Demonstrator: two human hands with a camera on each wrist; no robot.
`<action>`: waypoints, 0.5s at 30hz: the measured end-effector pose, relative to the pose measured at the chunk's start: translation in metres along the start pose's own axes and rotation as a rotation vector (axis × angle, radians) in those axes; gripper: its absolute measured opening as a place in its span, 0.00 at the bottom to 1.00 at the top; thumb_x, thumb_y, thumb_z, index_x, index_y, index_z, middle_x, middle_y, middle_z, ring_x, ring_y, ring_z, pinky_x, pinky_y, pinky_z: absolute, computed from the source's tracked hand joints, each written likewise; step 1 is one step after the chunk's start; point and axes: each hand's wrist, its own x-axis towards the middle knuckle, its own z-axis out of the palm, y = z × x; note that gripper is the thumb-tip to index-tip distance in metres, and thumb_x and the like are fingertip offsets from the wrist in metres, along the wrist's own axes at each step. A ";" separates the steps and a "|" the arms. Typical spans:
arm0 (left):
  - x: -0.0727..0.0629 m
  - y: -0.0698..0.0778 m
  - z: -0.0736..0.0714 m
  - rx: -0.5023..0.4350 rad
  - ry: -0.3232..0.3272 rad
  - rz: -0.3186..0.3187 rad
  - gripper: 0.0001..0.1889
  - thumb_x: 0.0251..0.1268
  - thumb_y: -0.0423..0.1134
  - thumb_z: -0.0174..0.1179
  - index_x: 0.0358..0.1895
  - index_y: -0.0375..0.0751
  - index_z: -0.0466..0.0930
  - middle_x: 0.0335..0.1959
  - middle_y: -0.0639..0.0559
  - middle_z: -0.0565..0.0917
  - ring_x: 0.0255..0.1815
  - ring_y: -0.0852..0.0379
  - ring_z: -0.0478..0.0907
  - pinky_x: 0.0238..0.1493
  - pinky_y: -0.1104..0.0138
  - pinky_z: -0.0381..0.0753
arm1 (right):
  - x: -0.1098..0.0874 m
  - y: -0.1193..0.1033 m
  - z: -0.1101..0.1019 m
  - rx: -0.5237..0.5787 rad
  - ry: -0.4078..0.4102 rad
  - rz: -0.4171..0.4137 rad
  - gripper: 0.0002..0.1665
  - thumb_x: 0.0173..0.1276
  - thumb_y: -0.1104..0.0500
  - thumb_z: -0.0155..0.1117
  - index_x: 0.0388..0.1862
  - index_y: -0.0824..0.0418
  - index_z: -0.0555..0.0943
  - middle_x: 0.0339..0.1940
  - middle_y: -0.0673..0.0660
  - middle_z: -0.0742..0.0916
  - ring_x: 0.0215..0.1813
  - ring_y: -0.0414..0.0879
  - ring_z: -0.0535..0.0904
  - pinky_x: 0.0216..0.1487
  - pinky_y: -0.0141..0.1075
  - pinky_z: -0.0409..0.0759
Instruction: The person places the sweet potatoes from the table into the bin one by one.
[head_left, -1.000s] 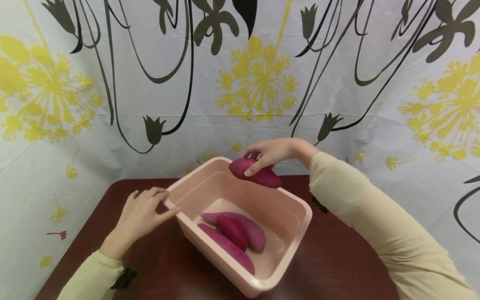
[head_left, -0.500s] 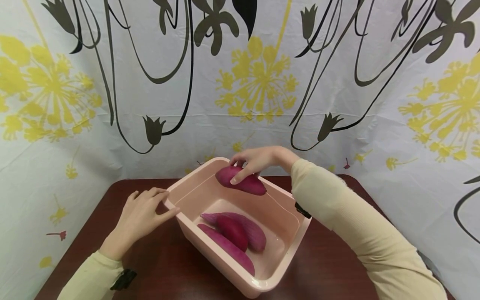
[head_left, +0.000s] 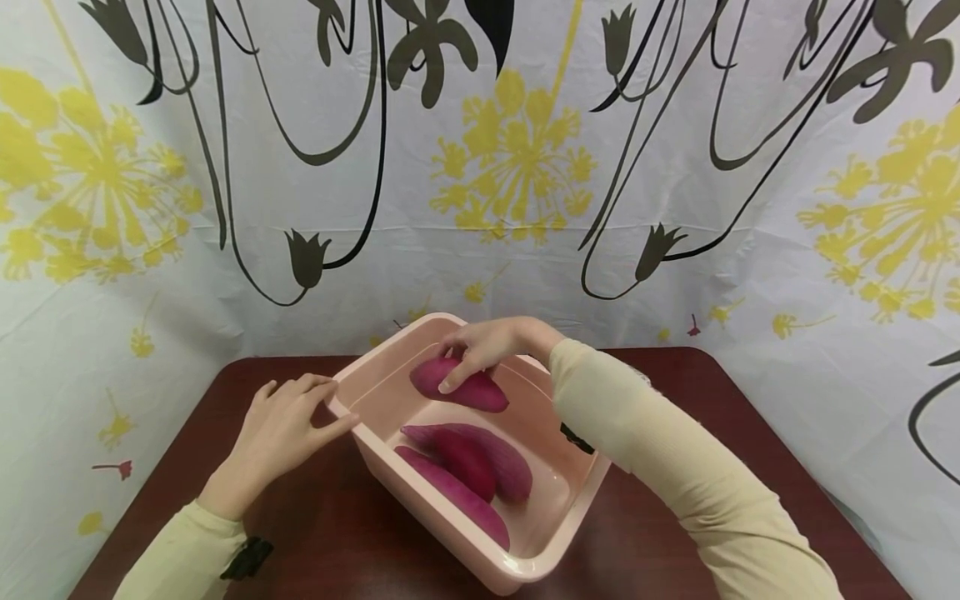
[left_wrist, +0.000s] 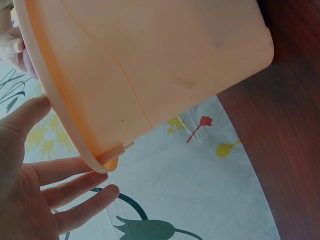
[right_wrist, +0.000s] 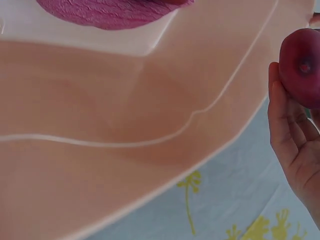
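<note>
My right hand [head_left: 480,346] grips a purple sweet potato [head_left: 465,389] from above, holding it over the inside of a pink plastic basin [head_left: 570,533]. In the right wrist view this sweet potato [right_wrist: 302,67] shows end-on, with fingers underneath it. Three more sweet potatoes lie on the basin's floor: a dark red one [head_left: 467,467] in the middle, a longer one [head_left: 513,471] beside it, and one [head_left: 457,500] along the near wall. My left hand [head_left: 288,425] touches the basin's left corner with thumb and fingertips, the fingers fairly straight, also seen on the rim [left_wrist: 60,120] in the left wrist view.
The basin stands at an angle on a dark red-brown table [head_left: 675,517]. Behind and at both sides hangs a white cloth [head_left: 480,192] printed with yellow and grey flowers. The basin's walls rise around the sweet potatoes inside.
My right hand has moved left and down with its sweet potato, from above the far rim to inside the basin's opening. The left hand and the other sweet potatoes have stayed put.
</note>
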 end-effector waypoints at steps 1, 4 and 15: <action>0.000 0.000 0.000 0.001 0.000 0.000 0.29 0.47 0.58 0.60 0.45 0.37 0.79 0.43 0.45 0.77 0.42 0.46 0.74 0.48 0.43 0.59 | 0.002 0.001 0.002 0.004 -0.004 0.000 0.36 0.53 0.49 0.66 0.59 0.58 0.64 0.47 0.53 0.73 0.47 0.43 0.72 0.39 0.36 0.76; 0.000 0.001 -0.001 0.000 -0.004 -0.002 0.29 0.47 0.58 0.60 0.45 0.37 0.79 0.44 0.45 0.77 0.42 0.46 0.74 0.48 0.43 0.59 | 0.007 0.005 0.008 0.010 -0.020 0.006 0.36 0.54 0.50 0.65 0.59 0.59 0.64 0.46 0.53 0.74 0.46 0.43 0.73 0.38 0.37 0.77; 0.000 0.002 -0.002 0.001 -0.017 -0.007 0.30 0.48 0.60 0.59 0.45 0.37 0.79 0.44 0.45 0.77 0.43 0.46 0.74 0.49 0.42 0.58 | 0.026 0.019 0.032 -0.010 -0.032 0.018 0.29 0.53 0.53 0.66 0.52 0.59 0.69 0.42 0.53 0.76 0.41 0.42 0.75 0.35 0.37 0.78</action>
